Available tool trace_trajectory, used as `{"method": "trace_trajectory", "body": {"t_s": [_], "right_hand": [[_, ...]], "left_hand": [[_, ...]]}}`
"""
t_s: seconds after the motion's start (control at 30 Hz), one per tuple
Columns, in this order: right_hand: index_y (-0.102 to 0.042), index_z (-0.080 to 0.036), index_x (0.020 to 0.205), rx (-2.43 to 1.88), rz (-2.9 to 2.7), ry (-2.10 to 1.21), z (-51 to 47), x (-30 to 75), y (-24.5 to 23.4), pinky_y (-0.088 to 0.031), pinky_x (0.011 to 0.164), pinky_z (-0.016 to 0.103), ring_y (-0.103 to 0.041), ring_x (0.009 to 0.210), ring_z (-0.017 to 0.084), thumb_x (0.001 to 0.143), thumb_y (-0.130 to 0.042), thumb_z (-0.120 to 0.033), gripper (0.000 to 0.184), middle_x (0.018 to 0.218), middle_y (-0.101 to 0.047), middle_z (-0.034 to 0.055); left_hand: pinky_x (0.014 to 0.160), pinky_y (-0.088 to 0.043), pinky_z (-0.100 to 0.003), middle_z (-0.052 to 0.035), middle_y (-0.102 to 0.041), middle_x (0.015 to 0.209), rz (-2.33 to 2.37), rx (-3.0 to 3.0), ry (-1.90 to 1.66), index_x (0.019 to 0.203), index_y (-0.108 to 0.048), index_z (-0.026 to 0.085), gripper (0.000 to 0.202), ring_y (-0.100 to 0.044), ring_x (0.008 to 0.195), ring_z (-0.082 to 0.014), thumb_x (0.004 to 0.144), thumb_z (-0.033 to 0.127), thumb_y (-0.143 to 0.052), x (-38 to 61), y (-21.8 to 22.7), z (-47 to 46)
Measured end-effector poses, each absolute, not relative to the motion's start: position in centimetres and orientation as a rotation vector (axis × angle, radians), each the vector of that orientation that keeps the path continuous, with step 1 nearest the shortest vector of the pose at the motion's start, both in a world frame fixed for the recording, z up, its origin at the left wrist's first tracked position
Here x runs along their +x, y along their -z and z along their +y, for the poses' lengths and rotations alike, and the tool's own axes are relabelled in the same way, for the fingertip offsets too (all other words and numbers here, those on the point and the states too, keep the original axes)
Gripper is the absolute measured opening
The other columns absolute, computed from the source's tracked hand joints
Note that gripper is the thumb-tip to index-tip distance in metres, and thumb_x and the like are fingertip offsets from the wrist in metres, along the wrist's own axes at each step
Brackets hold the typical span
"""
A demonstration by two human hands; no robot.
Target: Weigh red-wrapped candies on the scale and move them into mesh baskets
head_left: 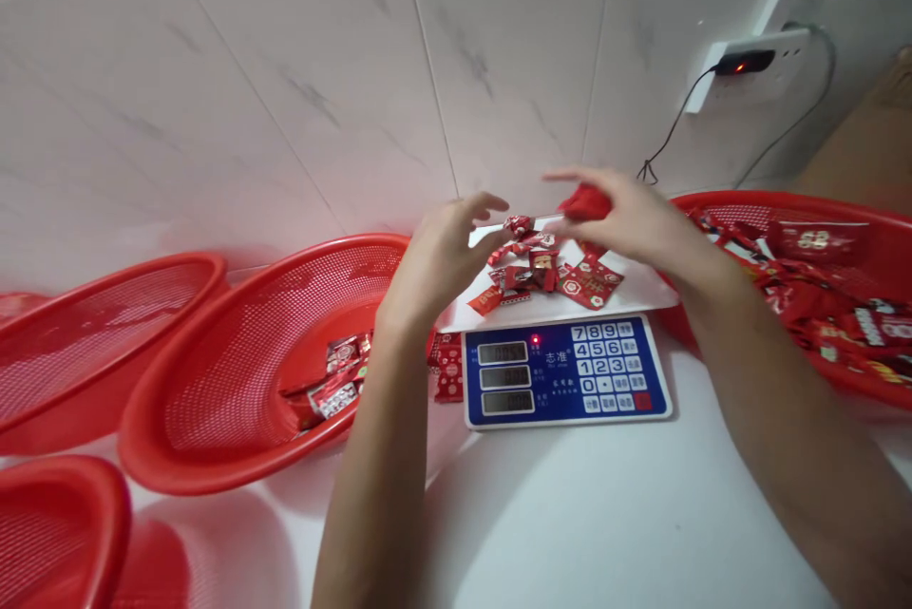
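A digital scale (566, 370) with a blue keypad stands on the white counter. Several red-wrapped candies (545, 269) lie on its white platform. My right hand (627, 215) hovers over the platform's far side, fingers closed on a red piece (585, 202), maybe a pouch or wrapper. To the left of the platform my left hand (438, 257) is raised, its fingers curled and apart, holding nothing I can see. One red packet (448, 367) lies on the counter between the scale and the nearest basket.
A red mesh basket (235, 438) left of the scale holds a few candies (338, 376). Two more red baskets (85, 343) sit farther left and another at the bottom left. A candy-filled red basket (819, 210) stands at right. A wall socket with a plug (741, 65) is above it.
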State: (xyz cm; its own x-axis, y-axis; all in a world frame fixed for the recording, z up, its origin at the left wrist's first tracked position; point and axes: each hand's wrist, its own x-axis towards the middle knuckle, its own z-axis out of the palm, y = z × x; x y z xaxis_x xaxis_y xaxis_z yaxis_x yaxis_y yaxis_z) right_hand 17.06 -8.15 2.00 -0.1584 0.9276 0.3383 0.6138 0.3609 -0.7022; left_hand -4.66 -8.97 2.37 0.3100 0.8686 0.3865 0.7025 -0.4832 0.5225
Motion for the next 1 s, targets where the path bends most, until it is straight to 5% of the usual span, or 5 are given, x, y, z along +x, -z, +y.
{"method": "trace_trajectory", "body": {"t_s": [0.17,0.43,0.57,0.83,1.0], "right_hand": [[-0.068,-0.028,0.116,-1.262,-1.516,-0.320,-11.5,18.5,-3.4,-0.056,0.077,0.034,-0.063,0.079,0.018,0.082,-0.079,-0.053,0.043,0.090,-0.067,0.0017],[-0.065,-0.024,0.102,-1.143,-1.532,-0.153,-11.3,17.9,-2.9,-0.057,0.094,0.038,-0.067,0.096,0.019,0.085,-0.079,-0.047,0.032,0.102,-0.069,0.0017],[-0.061,-0.023,0.115,-1.212,-1.628,-0.291,-9.7,17.8,-1.4,-0.058,0.091,0.044,-0.069,0.094,0.022,0.087,-0.074,-0.058,0.047,0.101,-0.070,0.0039],[-0.034,-0.027,0.159,-1.694,-1.881,-0.240,-10.5,18.1,-1.6,-0.046,0.111,0.059,-0.051,0.139,0.038,0.094,-0.056,-0.063,0.078,0.153,-0.051,0.0131],[-0.059,-0.030,0.140,-2.076,-2.053,-0.063,-11.9,24.6,-2.9,-0.051,0.104,0.055,-0.066,0.118,0.034,0.095,-0.047,-0.043,0.049,0.126,-0.071,0.0106]], "left_hand": [[0.093,-0.056,-0.030,-0.0025,-0.075,0.114,1.338,2.252,-1.332,0.113,-0.070,0.024,0.019,-0.070,0.107,-0.0190,0.096,0.022,-0.064,-4.3,-3.3,-10.0],[0.088,-0.057,-0.027,0.0035,-0.077,0.099,1.237,2.316,-1.469,0.100,-0.070,0.028,0.012,-0.074,0.099,-0.0179,0.093,0.018,-0.067,-3.5,-3.7,-10.8],[0.086,-0.057,-0.023,0.0024,-0.078,0.097,1.210,2.306,-1.485,0.100,-0.072,0.024,0.013,-0.074,0.096,-0.0141,0.093,0.014,-0.070,-3.5,-3.7,-11.0],[0.094,-0.057,-0.026,-0.0010,-0.077,0.109,1.302,2.314,-1.377,0.108,-0.071,0.023,0.013,-0.072,0.103,-0.0152,0.097,0.022,-0.064,-3.8,-3.9,-11.4],[0.091,-0.057,-0.033,-0.0052,-0.075,0.117,1.442,2.366,-0.941,0.120,-0.070,0.024,0.024,-0.070,0.106,-0.0210,0.097,0.029,-0.067,-4.7,-3.4,-10.7]]}}
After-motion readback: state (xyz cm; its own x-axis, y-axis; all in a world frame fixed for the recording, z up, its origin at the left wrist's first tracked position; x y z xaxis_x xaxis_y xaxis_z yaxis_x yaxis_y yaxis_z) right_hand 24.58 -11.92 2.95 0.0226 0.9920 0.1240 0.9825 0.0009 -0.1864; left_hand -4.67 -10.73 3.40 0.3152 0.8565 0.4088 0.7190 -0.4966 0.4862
